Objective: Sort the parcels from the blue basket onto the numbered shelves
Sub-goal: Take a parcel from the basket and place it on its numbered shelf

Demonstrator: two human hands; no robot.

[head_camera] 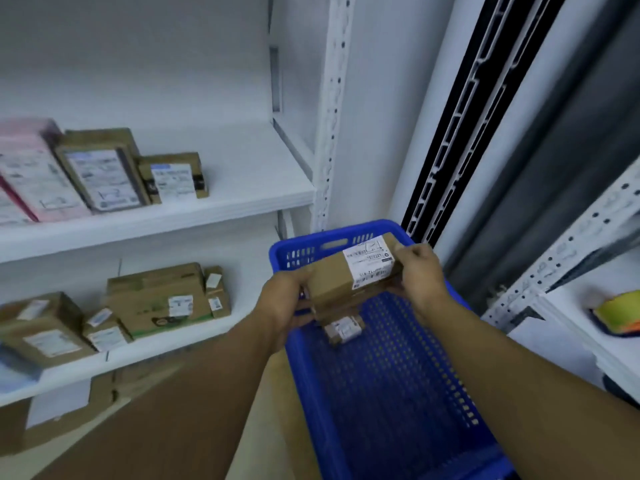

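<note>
Grip — left hand, right hand — boxy cardboard parcel

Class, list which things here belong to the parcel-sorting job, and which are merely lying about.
Job: brown cardboard parcel held by left hand and right hand; small labelled cardboard parcel in blue perforated plastic basket; white shelves.
Lying about: yellow-green roll on the right-side shelf; black-and-white slotted rail.
</note>
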